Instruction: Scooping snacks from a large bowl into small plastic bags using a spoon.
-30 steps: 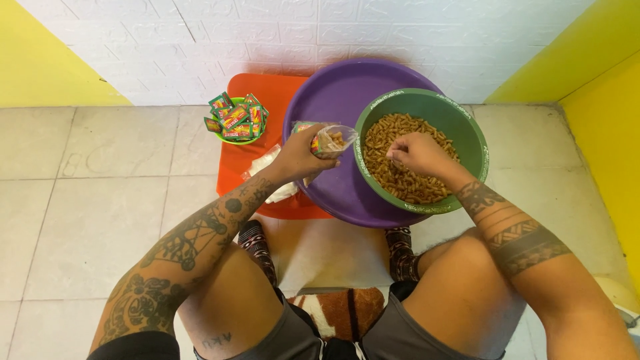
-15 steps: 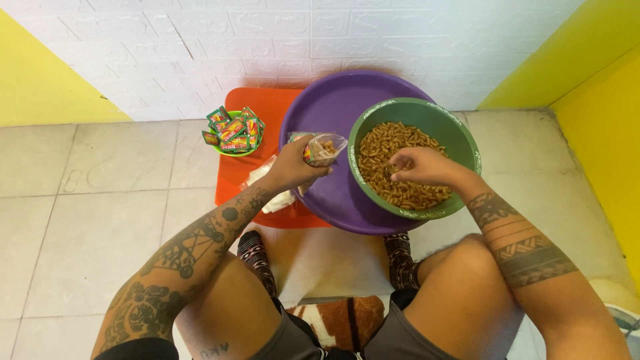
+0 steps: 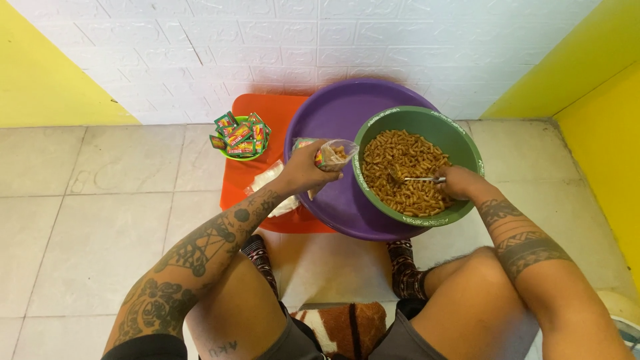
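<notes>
Small clear bag (image 3: 331, 155) is gripped by left hand (image 3: 300, 170), fingers wrapped round its neck, mouth kept open over purple basin (image 3: 320, 113), just beside green bowl (image 3: 460, 143). Metal spoon (image 3: 415, 179) is clasped in closed right hand (image 3: 459, 183), tip dug into brown macaroni (image 3: 400, 167). Scoop is best kept level and modest, bag mouth held wide and close to the bowl rim so nothing is spilled

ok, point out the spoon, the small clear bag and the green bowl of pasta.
spoon (image 3: 415, 179): head view, on the metal handle above the pasta.
small clear bag (image 3: 333, 154): head view, on its open top part.
green bowl (image 3: 466, 143): head view, on the right rim.
</notes>
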